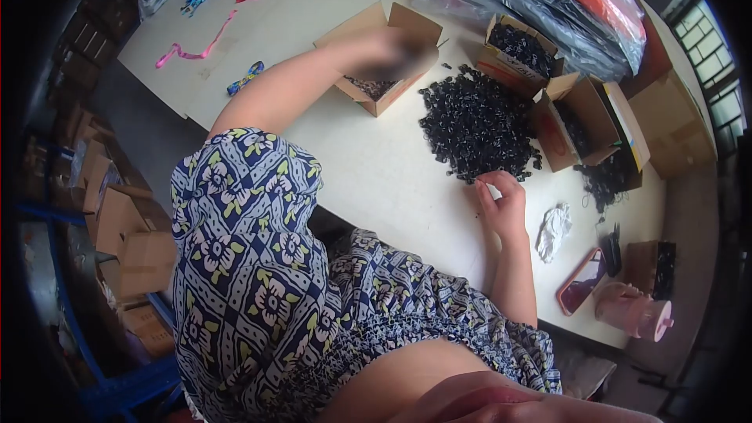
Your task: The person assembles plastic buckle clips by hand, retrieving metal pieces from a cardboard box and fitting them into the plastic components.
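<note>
My left hand [384,48] is inside an open cardboard box [366,102] near the middle of the table; motion blur smears its fingers, so what they hold cannot be made out. Small brownish pieces show in the bottom of that box. At the near edge of a large heap of small black pieces [478,121], my right hand [505,202] has its thumb and fingers pinched together. Whatever lies between those fingertips is too small to name.
Black pieces fill a box [521,51] behind the heap; another open box [558,137] stands right of it. Plastic-wrapped bundles [540,8] lie at the back. White cloth [554,231], a phone [581,282] and a pink bottle [638,313] are at right; a pink ribbon [196,53] lies left.
</note>
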